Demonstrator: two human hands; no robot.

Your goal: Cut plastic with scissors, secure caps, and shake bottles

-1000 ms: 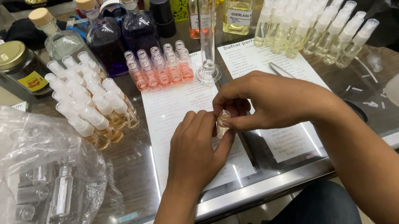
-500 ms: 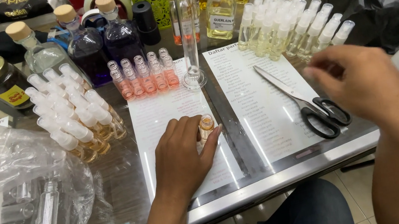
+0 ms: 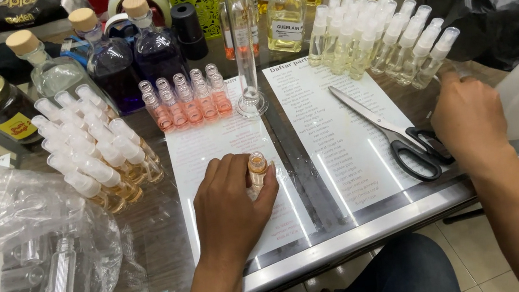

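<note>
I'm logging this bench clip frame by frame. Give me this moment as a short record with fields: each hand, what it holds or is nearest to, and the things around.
left hand: grips a small open vial of amber liquid, upright on a printed sheet
right hand: holds nothing, reaching beside the white-capped spray bottles
scissors: lie on the second sheet, left of the right hand
glass cylinder: upright behind the vial
pink vials: rows left of the cylinder
plastic bag: far left, empty bottles inside
</note>
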